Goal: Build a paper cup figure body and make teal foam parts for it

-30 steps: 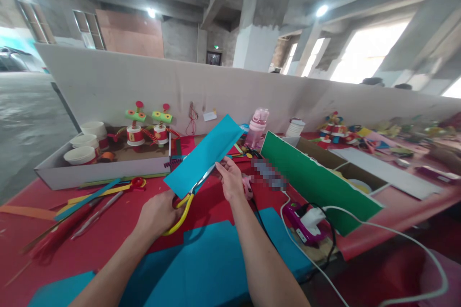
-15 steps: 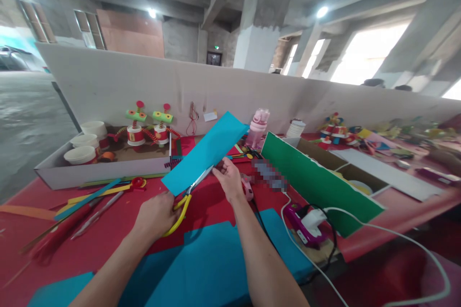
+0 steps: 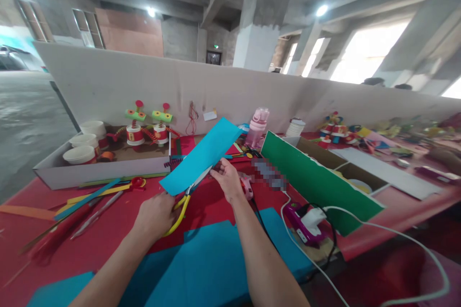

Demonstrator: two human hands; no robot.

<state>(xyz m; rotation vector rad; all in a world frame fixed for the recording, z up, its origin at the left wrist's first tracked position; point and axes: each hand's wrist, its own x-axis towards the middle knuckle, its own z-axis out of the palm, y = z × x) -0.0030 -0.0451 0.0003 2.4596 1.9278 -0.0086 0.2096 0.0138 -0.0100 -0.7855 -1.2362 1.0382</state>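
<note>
A blue paper strip (image 3: pixel 201 156) is held up slantwise above the red table. My left hand (image 3: pixel 156 216) is closed round the yellow handles of the scissors (image 3: pixel 182 211), close to the strip's lower left corner. The metal blades lie along the strip's lower edge and point up to the right. My right hand (image 3: pixel 226 180) pinches the strip's edge near the blade tips. More blue sheets (image 3: pixel 209 259) lie on the table under my forearms.
An open box (image 3: pixel 101 175) with white cups and two small figures stands at the left. At the right are a green board (image 3: pixel 317 182), a purple power strip (image 3: pixel 304 230) with cables and a pink bottle (image 3: pixel 257 127). Coloured strips (image 3: pixel 90 196) lie at the left.
The strip's far upper end has dipped slightly down and left, and more of the blue thing behind it shows. Both hands have hardly moved.
</note>
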